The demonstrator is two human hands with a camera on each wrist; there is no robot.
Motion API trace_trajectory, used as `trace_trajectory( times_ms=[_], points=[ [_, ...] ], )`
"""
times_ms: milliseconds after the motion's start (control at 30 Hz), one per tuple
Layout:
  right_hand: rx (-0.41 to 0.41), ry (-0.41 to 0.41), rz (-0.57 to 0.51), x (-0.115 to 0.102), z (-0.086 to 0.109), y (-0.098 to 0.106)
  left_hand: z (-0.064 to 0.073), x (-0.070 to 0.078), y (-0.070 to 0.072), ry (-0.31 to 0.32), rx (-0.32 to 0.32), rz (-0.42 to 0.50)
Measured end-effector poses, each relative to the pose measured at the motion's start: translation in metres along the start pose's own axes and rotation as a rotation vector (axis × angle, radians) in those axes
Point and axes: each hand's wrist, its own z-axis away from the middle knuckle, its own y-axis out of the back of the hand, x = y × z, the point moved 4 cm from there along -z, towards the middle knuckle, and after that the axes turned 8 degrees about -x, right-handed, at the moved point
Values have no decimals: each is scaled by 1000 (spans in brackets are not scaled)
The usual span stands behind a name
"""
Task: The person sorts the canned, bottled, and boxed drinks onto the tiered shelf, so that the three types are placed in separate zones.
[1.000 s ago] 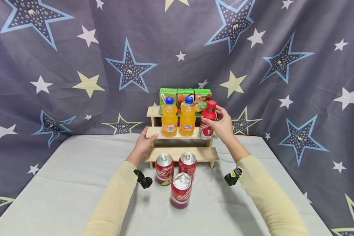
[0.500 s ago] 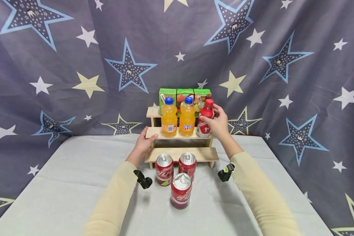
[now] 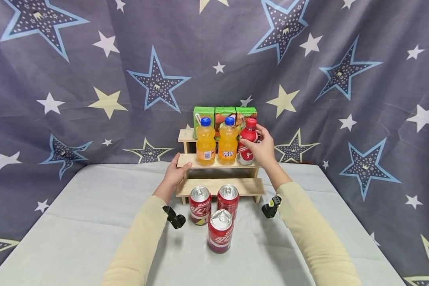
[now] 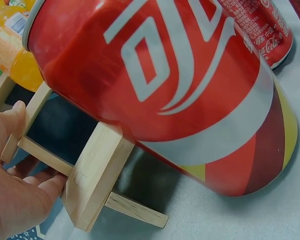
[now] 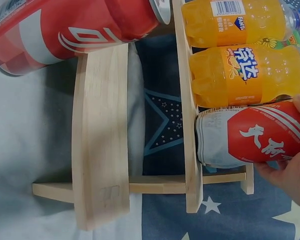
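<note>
My right hand (image 3: 265,147) grips a red-capped red and white bottle (image 5: 240,135) around its side. The bottle stands upright at the right end of the middle step of a wooden tiered shelf (image 3: 219,186). Beside it on the same step are two orange Fanta bottles (image 3: 227,145) with blue caps; the nearer one sits close against the red bottle in the right wrist view. My left hand (image 3: 173,172) holds the left end of that step, thumb on top; in the left wrist view its fingers (image 4: 48,186) reach around the shelf's side frame.
Three green drink cartons (image 3: 224,112) line the top step, partly hidden by the bottles. Three red Coca-Cola cans (image 3: 219,234) stand on the white-covered table (image 3: 75,230) in front of the bottom step. A star-patterned cloth (image 3: 214,47) hangs behind.
My right hand has moved left with the red bottle, from the step's right end to close beside the Fanta bottle, and the bottle now stands straighter. The left hand has stayed put.
</note>
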Motion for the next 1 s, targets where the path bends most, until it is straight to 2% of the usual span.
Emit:
trace_trajectory(
  times_ms=[267,600,1000],
  points=[
    [3,14,2,0,-4,-2,2,0,0,8,-10,1],
    [10,45,-7,1,-6,-3,0,3,1,2,15,-1],
    [-9,35,12,1,-2,-2,1,2,0,13,14,-14]
  ],
)
